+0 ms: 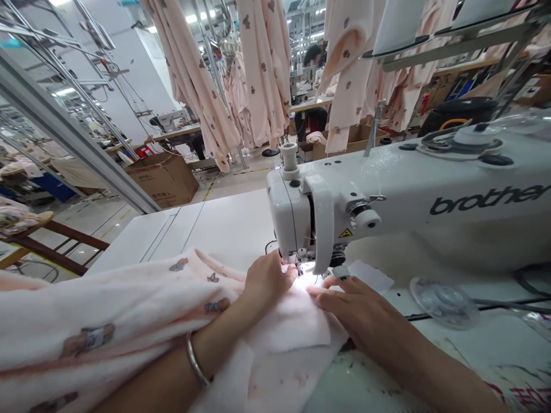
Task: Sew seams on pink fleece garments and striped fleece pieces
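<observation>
Pale pink plush fabric with small bear prints [142, 310] spreads over the left of the sewing table and runs under the needle of a white sewing machine [387, 189]. My left hand [267, 279], a silver bangle on its wrist, is closed on the fabric edge just left of the presser foot. My right hand [350, 301] rests on a plain pale piece of the fabric [297, 321], right of the needle, with its fingers stretched out and lying flat. A lamp brightly lights the spot between both hands, washing out the stitch area.
A clear plastic disc-shaped case [444, 301] lies right of my right hand, near dark cables. Behind the table hang printed garment pieces [264, 74]. A cardboard box [163, 178] stands on the floor at the left, beyond a slanted metal post [81, 137]. Thread cones [396, 28] sit above.
</observation>
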`<state>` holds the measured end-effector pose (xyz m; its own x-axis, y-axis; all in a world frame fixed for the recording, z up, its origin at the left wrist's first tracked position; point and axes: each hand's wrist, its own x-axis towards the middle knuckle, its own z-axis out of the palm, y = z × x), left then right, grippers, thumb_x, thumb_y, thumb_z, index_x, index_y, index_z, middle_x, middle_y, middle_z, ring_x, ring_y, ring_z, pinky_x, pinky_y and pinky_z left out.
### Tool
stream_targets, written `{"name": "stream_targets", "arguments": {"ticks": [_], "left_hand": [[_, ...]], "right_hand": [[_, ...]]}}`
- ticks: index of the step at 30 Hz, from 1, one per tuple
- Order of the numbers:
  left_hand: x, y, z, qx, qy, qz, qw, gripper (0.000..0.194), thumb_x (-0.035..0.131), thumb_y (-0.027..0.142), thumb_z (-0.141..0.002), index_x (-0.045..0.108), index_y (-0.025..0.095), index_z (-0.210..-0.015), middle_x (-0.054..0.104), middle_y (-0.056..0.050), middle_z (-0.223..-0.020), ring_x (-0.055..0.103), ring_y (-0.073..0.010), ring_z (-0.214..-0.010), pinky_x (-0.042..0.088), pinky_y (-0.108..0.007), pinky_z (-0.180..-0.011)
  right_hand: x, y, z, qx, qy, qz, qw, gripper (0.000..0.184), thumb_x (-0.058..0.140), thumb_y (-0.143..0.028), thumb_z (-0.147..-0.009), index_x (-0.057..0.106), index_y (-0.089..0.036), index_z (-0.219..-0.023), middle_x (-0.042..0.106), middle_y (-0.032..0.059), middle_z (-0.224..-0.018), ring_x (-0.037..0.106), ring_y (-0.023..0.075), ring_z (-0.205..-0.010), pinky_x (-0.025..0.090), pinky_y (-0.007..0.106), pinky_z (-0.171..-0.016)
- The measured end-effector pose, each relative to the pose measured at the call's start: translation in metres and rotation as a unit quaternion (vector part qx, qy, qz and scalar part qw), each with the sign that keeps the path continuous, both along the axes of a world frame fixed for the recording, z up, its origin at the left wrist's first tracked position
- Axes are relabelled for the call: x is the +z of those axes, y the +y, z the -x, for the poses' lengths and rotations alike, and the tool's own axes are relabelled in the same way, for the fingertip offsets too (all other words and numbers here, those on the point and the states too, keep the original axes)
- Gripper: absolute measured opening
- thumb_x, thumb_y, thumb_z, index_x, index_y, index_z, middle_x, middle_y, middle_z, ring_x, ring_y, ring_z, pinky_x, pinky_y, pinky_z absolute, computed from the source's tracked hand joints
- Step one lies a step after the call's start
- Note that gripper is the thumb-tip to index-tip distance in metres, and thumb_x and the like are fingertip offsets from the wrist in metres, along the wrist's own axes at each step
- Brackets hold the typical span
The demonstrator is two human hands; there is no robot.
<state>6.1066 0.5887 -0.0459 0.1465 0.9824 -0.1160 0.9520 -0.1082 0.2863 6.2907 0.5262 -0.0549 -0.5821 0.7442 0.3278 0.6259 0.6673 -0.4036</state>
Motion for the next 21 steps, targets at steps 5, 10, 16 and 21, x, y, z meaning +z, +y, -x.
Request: {"name": "stream_targets", "arguments": {"ticks": [5, 10, 16, 21], "left_hand": [[0.004, -0.004, -0.002, 0.005, 0.001, -0.002, 1.000, 0.020, 0.046, 0.025, -0.079, 0.060, 0.019, -0.092, 0.069, -0.006, -0.081, 0.063, -0.0245, -0.078, 0.037, -0.030, -0.062], [0.003, -0.005, -0.001, 0.011, -0.004, -0.006, 1.000, 0.019, 0.046, 0.027, -0.080, 0.059, 0.015, -0.088, 0.068, -0.009, -0.080, 0.063, -0.0262, -0.078, 0.037, -0.031, -0.062], [-0.002, 0.002, 0.004, -0.027, -0.035, -0.022, 0.999, 0.015, 0.047, 0.023, -0.078, 0.060, 0.019, -0.082, 0.068, -0.005, -0.080, 0.062, -0.0231, -0.077, 0.038, -0.030, -0.062], [0.000, 0.015, 0.011, -0.034, -0.054, 0.005, 0.998, 0.009, 0.055, 0.023, -0.076, 0.062, 0.018, -0.076, 0.066, -0.003, -0.077, 0.060, -0.0186, -0.074, 0.041, -0.026, -0.062]], "right_hand": [[0.001, 0.007, -0.006, 0.019, -0.035, 0.038, 0.998, 0.037, 0.033, 0.003, -0.080, 0.055, -0.022, -0.096, 0.063, 0.0014, -0.090, 0.053, 0.0175, -0.087, 0.038, 0.031, -0.074], [-0.004, 0.002, -0.001, 0.005, 0.015, 0.049, 0.999, 0.036, 0.032, 0.001, -0.085, 0.054, -0.022, -0.100, 0.061, 0.0020, -0.094, 0.050, 0.0172, -0.084, 0.035, 0.030, -0.071], [-0.010, -0.011, 0.017, -0.044, 0.037, 0.026, 0.998, 0.024, 0.036, -0.004, -0.088, 0.054, -0.017, -0.099, 0.052, 0.0015, -0.068, 0.045, 0.0169, -0.073, 0.032, 0.027, -0.064], [-0.008, -0.009, 0.031, -0.088, 0.030, 0.060, 0.994, 0.023, 0.037, -0.003, -0.084, 0.053, -0.019, -0.084, 0.048, 0.0002, -0.062, 0.042, 0.0169, -0.068, 0.029, 0.028, -0.062]]}}
